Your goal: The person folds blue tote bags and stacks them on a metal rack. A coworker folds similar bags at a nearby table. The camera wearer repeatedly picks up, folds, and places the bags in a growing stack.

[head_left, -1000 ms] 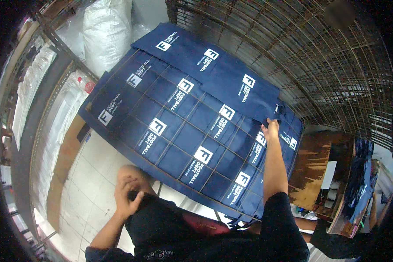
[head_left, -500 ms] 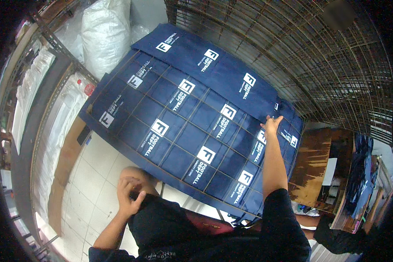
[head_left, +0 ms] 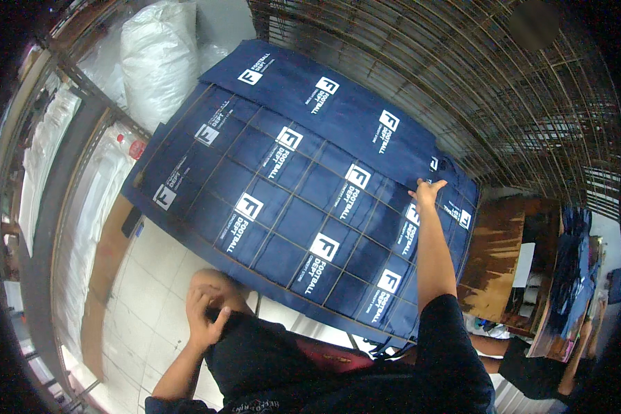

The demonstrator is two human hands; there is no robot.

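- Black shorts (head_left: 262, 338) take up the spot closest to the camera, with something dark red (head_left: 331, 355) showing alongside.
- Left hand (head_left: 207, 316) is just chilling on the bent left knee (head_left: 214, 277): relaxed, fingers half curled, thumb sticking out away from them. Can't tell if anything's tucked under it.
- Pale floor tiles (head_left: 145, 324) show past that knee, off the near edge of a big wire rack (head_left: 303, 178) sitting at a slant.
- Dark blue printed sheets (head_left: 293, 221) are spread under the rack's wires, white logos facing up, running pretty much from its left edge to its right edge and poking out a bit along the near one.
- Right hand (head_left: 426, 190) reaches right across, close to the rack's far right corner. Fingers and thumb are splayed, not clenched, right at the border of the far blue panel (head_left: 355, 110). Can't tell if the fingertips actually press on it.
- That panel lies over the wires, stretched along the rack's far edge.
- Off to the right: somebody else's dark shorts (head_left: 541, 372), then a patchy brown board (head_left: 493, 248) and some hanging dark blue fabric (head_left: 576, 255).
- Off the left edge: shelving with white stacks (head_left: 96, 207) and a bottle with a red label (head_left: 134, 146).
- Past the far left corner, one fat white sack (head_left: 160, 62).
- Beyond the far edge, loads of brownish wire grids (head_left: 428, 69) standing up.
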